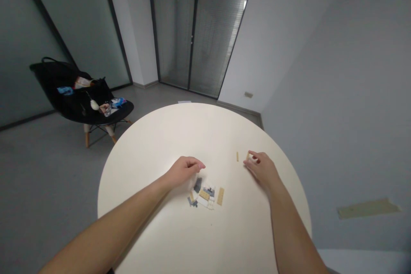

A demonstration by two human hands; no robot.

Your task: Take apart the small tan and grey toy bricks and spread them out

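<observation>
On the right of the round white table (154,137), my right hand (261,169) has its thumb and fingers on the ends of a small tan strip (247,156). Another thin tan strip (237,156) lies just left of it. My left hand (186,172) hovers near the middle, its fingers curled together; whether anything small is between them is hidden. Below it sits a pile of small grey, white and tan pieces (203,201), with a dark grey piece (198,185) at its upper left. A flat tan piece (220,196) lies at the pile's right side.
A black chair (64,107) with a bag and small items on it stands behind the table at the left. Glass doors (205,30) are at the back. A grey wall (346,128) runs along the right side.
</observation>
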